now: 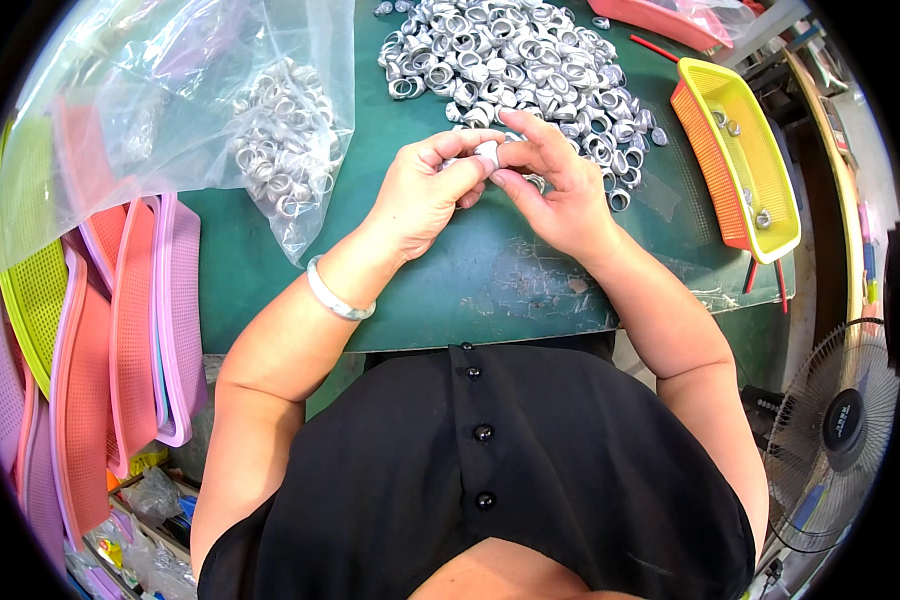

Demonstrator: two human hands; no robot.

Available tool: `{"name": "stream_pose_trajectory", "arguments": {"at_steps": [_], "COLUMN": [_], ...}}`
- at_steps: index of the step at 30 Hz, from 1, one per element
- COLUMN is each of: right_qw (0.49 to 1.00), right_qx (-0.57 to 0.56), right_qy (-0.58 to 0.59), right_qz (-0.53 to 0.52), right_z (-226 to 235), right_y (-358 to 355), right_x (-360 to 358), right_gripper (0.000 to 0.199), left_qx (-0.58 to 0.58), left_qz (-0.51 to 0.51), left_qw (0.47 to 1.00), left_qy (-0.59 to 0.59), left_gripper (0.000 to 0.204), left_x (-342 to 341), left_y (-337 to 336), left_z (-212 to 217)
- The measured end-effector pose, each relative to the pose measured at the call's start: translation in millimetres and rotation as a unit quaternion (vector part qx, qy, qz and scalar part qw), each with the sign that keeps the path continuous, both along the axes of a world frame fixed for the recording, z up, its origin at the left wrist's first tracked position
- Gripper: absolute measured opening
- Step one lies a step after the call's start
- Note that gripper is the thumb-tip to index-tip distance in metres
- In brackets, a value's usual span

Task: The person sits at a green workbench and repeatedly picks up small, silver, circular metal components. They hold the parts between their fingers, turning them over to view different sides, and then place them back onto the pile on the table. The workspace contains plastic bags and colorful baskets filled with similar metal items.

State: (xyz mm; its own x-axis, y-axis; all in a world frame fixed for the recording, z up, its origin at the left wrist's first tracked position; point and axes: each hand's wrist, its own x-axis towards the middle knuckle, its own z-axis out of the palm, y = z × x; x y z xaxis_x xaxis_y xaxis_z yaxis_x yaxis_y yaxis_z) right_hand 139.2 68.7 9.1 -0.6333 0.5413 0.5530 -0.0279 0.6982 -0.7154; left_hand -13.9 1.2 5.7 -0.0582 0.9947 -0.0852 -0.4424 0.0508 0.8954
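Left hand [417,192] and right hand [564,190] share a closed pinching grip on one silver ring [487,152], probably to steady it, near piled rings [500,60] on the desk [450,295].

Probably a silvery ring [487,152], partly covered, between the hands [410,195].

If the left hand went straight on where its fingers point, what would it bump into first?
Probably the right hand: it's right by the small silver piece in the left hand. Beyond it, the heap of silver rings may come next, though depth is hard to judge.
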Motion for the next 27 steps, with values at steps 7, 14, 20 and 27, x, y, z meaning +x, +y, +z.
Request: {"name": "stream_pose_trajectory", "arguments": {"at_steps": [7, 14, 20, 27], "right_qw": [0.985, 0.947, 0.938, 0.92], "right_qx": [-0.146, -0.283, -0.308, -0.348], "right_qy": [0.059, 0.107, 0.109, 0.134], "right_qz": [0.064, 0.112, 0.118, 0.12], "right_z": [-11.4, -9.8, -10.0, -6.6], "right_y": [4.6, 6.2, 7.4, 6.6], "right_x": [-1.3, -1.5, -0.1, -0.9], "right_gripper": [0.052, 0.048, 0.045, 0.041], "left_qx": [0.025, 0.067, 0.128, 0.182], "left_qz": [0.004, 0.022, 0.055, 0.094], "left_qw": [0.999, 0.989, 0.952, 0.908], "left_qy": [0.047, 0.132, 0.271, 0.366], "left_gripper": [0.025, 0.033, 0.035, 0.031], "left_x": [2.0, 0.8, 0.0, 0.7], "left_y": [-0.8, -0.6, 0.6, -0.4], "left_z": [0.5, -1.7, -1.6, 0.0]}}
